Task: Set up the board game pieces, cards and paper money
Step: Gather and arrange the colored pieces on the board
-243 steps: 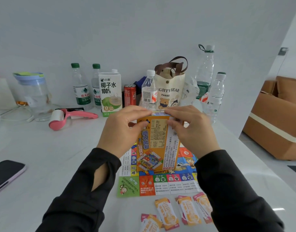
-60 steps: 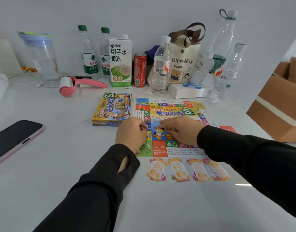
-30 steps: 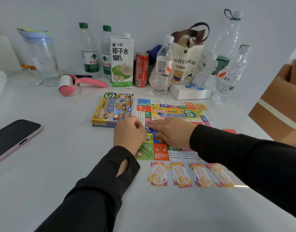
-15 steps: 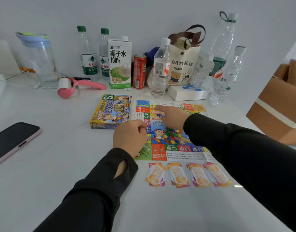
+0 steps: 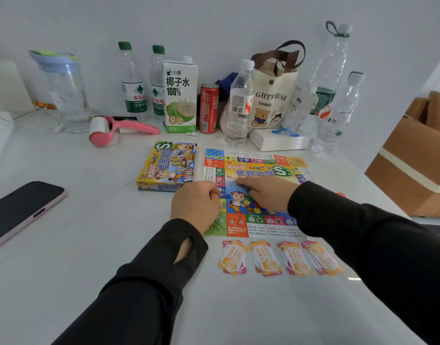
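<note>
Board (image 5: pixel 261 170) unfolded on the surface (image 5: pixel 89 245), four card stacks (image 5: pixel 278 258) along its near edge; right hand (image 5: pixel 266 192) flat-fingered on the board's centre, left hand (image 5: pixel 196 207) curled, contents unseen; pieces and money apparently not yet placed.

Items in view: five plastic water bottles (image 5: pixel 238 105), four card stacks (image 5: pixel 266 260), two hands (image 5: pixel 196 207), and one each of game board (image 5: pixel 257 168), game box (image 5: pixel 169 168), coconut-water carton (image 5: pixel 180 95), red can (image 5: pixel 209 108), tote bag (image 5: pixel 273 100), lint roller (image 5: pixel 119 128), phone (image 5: pixel 19 210).
</note>
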`<move>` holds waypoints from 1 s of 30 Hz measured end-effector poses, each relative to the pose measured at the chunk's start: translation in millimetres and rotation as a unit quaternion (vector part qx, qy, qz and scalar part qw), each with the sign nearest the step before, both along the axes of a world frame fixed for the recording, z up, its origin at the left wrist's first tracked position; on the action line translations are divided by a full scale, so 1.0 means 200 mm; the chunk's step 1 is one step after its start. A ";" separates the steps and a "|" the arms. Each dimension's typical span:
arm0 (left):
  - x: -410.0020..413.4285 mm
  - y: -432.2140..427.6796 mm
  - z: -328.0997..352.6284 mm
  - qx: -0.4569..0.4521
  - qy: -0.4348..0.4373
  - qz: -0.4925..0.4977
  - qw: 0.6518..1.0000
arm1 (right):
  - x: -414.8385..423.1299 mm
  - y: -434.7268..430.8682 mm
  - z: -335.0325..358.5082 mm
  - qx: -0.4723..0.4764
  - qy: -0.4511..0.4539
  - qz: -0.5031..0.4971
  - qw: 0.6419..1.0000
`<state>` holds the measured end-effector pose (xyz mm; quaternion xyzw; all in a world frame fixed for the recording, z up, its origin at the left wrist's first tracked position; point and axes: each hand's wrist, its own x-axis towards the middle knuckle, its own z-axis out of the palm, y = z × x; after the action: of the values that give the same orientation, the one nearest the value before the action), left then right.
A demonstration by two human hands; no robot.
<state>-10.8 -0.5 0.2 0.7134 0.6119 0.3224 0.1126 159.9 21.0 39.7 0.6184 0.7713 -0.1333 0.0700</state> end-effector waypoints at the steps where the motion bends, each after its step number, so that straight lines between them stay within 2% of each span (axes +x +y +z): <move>1: 0.00 0.00 0.00 0.002 0.005 0.000 1.000 | 0.01 -0.02 0.01 0.000 0.000 0.001 1.000; 5: 0.00 -0.01 0.01 0.011 0.053 -0.005 0.999 | 0.06 -0.11 0.03 0.000 0.028 0.003 1.000; 9: 0.03 -0.01 0.03 0.010 0.123 -0.016 0.992 | 0.10 -0.16 0.01 0.012 0.102 -0.017 0.995; 14: 0.04 0.00 0.07 -0.022 0.168 -0.083 0.982 | 0.17 -0.18 0.03 0.106 0.209 -0.065 0.970; 17: 0.08 0.00 0.10 -0.070 0.146 -0.172 0.972 | 0.18 -0.18 0.05 0.136 0.171 -0.062 0.974; 20: 0.11 0.02 0.08 -0.110 0.174 -0.213 0.955 | 0.17 -0.19 0.04 0.128 0.120 -0.034 0.984; 25: 0.13 0.02 0.06 -0.099 0.184 -0.211 0.955 | 0.14 -0.19 0.03 0.110 0.093 0.014 0.989; 30: 0.14 0.03 0.03 -0.070 0.188 -0.193 0.961 | 0.14 -0.18 0.00 0.119 0.065 0.018 0.991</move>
<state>17.4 5.1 5.6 0.8558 0.4942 0.1110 0.1056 187.7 -15.1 39.4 0.5984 0.7956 -0.0791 -0.0521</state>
